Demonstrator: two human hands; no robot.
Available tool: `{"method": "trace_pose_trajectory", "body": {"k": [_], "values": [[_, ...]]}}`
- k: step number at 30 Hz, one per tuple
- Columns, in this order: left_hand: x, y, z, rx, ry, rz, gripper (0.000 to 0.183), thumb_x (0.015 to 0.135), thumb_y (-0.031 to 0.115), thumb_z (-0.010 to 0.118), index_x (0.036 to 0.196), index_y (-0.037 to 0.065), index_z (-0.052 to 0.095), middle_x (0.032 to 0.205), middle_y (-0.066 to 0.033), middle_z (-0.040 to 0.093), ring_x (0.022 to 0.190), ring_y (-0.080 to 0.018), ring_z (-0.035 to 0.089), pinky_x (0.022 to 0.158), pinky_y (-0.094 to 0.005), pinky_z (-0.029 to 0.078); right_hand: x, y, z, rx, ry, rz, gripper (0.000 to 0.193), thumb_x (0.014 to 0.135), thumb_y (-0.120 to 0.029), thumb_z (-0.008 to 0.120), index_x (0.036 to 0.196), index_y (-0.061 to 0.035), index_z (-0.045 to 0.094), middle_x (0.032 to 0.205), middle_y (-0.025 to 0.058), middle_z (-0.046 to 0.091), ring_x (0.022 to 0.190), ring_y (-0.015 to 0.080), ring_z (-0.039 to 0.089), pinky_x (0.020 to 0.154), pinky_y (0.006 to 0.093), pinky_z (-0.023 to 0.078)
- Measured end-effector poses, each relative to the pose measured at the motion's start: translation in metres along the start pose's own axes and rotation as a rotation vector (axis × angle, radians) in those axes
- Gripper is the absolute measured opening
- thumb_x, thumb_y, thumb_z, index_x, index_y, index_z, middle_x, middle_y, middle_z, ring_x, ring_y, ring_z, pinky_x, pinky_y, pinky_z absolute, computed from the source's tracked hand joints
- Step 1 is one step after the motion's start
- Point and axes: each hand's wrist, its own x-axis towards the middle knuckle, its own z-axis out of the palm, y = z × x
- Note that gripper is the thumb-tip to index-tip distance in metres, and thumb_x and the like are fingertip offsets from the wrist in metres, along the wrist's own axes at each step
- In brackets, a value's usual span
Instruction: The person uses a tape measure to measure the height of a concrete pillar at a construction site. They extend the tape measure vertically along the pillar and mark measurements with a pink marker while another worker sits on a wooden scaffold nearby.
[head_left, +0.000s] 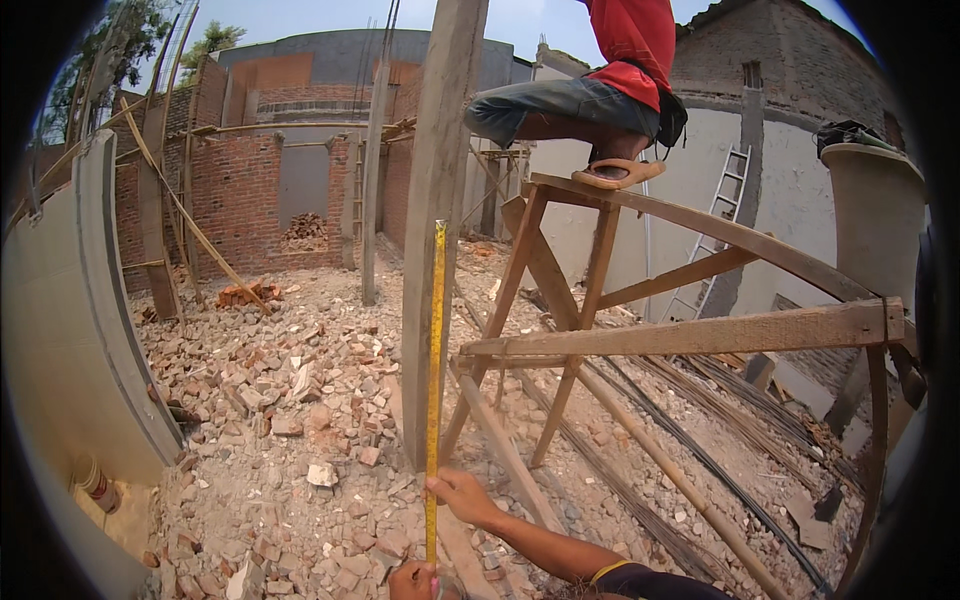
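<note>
A yellow tape measure (437, 340) stretches upright along the face of a grey concrete column (418, 300), its metal end tip partway up. My right hand (464, 498) pinches the blade's edge with thumb and fingers, close to the column's foot. Lower down, at the bottom edge of the view, my left hand (410, 581) is closed around the bottom of the tape measure; its case is mostly hidden. Just right of the column stands a wooden trestle (680, 338).
A person in a red shirt (636, 45) squats on top of the trestle. Broken brick rubble (300, 400) covers the ground. Bamboo poles and steel bars (700, 480) lie at right. A curved pale wall (80, 330) flanks the left; a ladder (715, 225) leans behind.
</note>
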Motion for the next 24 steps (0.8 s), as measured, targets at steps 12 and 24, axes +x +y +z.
{"method": "trace_pose_trajectory", "body": {"k": [12, 24], "values": [[0.205, -0.026, 0.059, 0.003, -0.238, -0.156, 0.032, 0.093, 0.026, 0.052, 0.098, -0.002, 0.067, 0.087, -0.0199, 0.067, 0.079, -0.0331, 0.061, 0.069, -0.0456, 0.047, 0.155, 0.079, -0.067, 0.094, -0.038, 0.175, 0.032, 0.098, -0.029, 0.058, 0.094, 0.0019, 0.067, 0.085, 0.0033, 0.064, 0.078, 0.0107, 0.058, 0.074, 0.029, 0.049], [0.293, -0.007, 0.079, -0.083, -0.174, -0.099, 0.029, 0.092, 0.024, 0.052, 0.093, 0.0, 0.068, 0.075, -0.0144, 0.062, 0.069, -0.0235, 0.055, 0.062, -0.0407, 0.044, 0.213, 0.066, -0.173, -0.203, 0.179, -0.035, 0.027, 0.093, -0.026, 0.062, 0.1, -0.0003, 0.068, 0.088, 0.0082, 0.069, 0.083, 0.0169, 0.065, 0.077, 0.0325, 0.051]]}}
